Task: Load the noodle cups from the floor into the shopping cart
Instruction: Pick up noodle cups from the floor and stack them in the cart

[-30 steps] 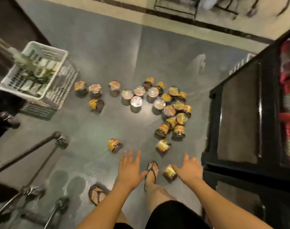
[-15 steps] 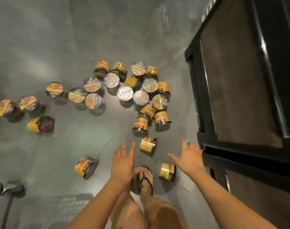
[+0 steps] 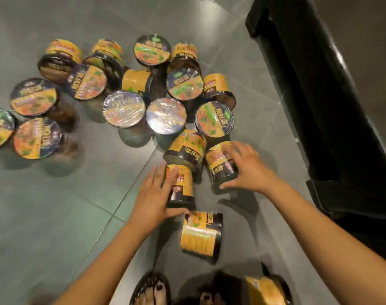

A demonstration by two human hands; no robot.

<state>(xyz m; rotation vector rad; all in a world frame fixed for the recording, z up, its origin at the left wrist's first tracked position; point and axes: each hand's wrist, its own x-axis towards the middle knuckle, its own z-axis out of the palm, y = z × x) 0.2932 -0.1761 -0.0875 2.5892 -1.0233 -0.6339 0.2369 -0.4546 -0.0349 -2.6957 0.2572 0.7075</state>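
So the person is bent right over the floor with both hands down on cups. The left hand [image 3: 153,192] is wrapped onto a tipped cup [image 3: 181,186] lying on its side: fingers spread over its left flank, thumb hooked round the dark near end, so the cup sits between thumb and fingers. The right hand [image 3: 249,168] does the same to a second tipped cup [image 3: 220,167] just to the right, with fingers draped over the far top and the thumb at the near rim. Both cups look like they're resting on the floor, and they're almost touching each other. A third cup on its side [image 3: 202,233] lies nearer, just past the left thumb, and another fallen cup [image 3: 266,289] is at the near edge by the sandalled feet [image 3: 152,291]. Farther out is the main pile of noodle cups [image 3: 165,115], some upright with shiny foil lids, some toppled, trailing off to the left. The floor [image 3: 55,216] is glossy grey tile with visible seams, and a tall black shelf unit [image 3: 308,95] runs down the right side. It's all a bit motion-blurred, so the labels aren't readable.
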